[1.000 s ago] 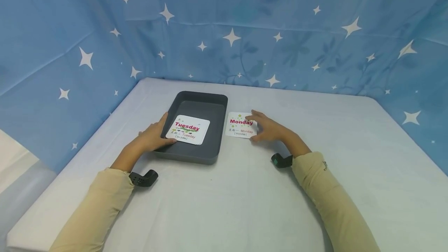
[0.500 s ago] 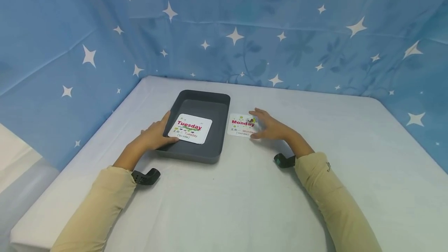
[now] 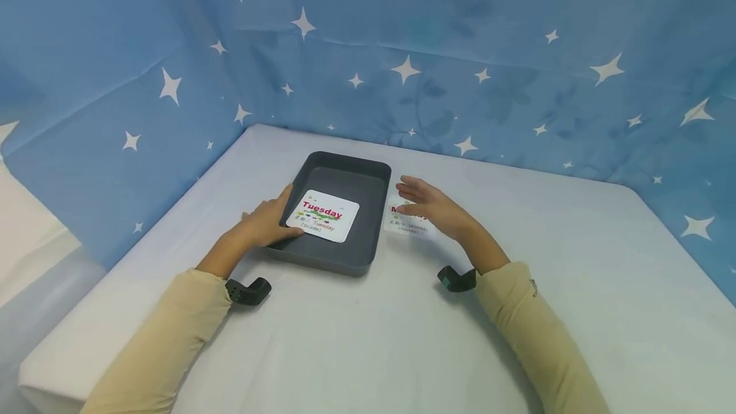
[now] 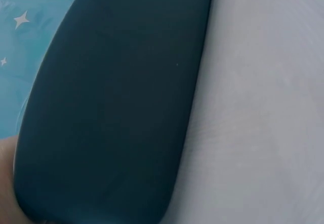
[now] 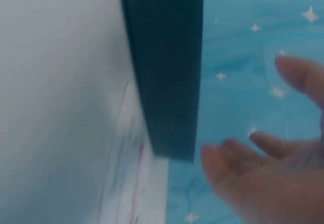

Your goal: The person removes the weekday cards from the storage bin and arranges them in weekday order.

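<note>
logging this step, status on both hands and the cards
Left hand holding left edge of tray. Right hand open, partly hiding Monday card. Tuesday card in tray.

Curtained nook; starry blue drape [image 3: 368,37], white-covered table [image 3: 356,344]

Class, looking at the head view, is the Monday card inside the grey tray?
No, the Monday card lies on the white tablecloth, beside the grey tray.

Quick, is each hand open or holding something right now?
Left hand: closed, holding the tray by its left side.
Right hand: open, holding nothing, above the Monday card.
</note>
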`<control>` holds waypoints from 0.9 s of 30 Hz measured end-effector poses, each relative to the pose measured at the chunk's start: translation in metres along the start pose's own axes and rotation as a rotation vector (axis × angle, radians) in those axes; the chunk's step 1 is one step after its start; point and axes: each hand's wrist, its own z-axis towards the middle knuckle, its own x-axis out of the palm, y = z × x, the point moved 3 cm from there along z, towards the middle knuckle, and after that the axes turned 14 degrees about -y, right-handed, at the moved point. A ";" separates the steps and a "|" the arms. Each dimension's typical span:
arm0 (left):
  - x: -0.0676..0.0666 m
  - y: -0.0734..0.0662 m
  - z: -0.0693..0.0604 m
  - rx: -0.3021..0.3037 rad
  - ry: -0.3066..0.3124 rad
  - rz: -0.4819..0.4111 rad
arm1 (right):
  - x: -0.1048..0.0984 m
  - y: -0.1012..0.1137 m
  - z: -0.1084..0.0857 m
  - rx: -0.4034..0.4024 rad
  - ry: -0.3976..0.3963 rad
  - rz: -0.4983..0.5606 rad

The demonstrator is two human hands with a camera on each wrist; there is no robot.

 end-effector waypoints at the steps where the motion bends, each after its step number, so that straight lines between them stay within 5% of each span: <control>1: 0.000 -0.001 0.000 0.002 -0.002 0.005 | 0.005 0.005 0.001 0.007 -0.028 -0.026; 6: 0.003 -0.001 -0.001 -0.012 -0.014 0.013 | 0.047 0.029 0.019 -0.061 -0.040 -0.234; 11: 0.010 -0.006 -0.001 -0.021 0.025 0.019 | 0.088 0.026 0.032 -0.210 0.147 -0.709; 14: 0.010 -0.009 0.000 -0.024 0.030 0.023 | 0.099 0.019 0.036 -0.222 0.176 -0.911; 27: 0.000 -0.003 -0.001 -0.015 0.015 0.011 | 0.100 0.021 0.045 -0.309 0.213 -0.892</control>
